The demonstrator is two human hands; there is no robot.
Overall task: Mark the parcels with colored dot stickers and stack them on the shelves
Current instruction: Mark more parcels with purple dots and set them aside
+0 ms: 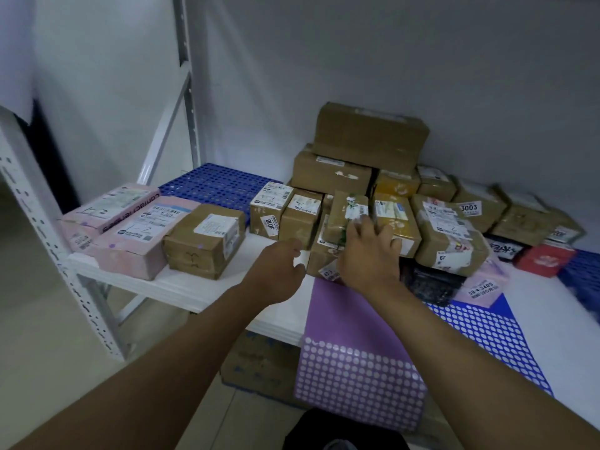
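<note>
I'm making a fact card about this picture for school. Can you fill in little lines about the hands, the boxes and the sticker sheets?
left hand: reaching toward the parcels, fingers curled; a small white bit at the fingertips, unclear if held
right hand: holding a pen, on a small brown box atop the pile
pink boxes: far left on the shelf, marked 1-2
purple sheet: dot stickers, overhanging the shelf edge
blue sheet: right of the purple one
top box: highest on the stack at the back
</note>
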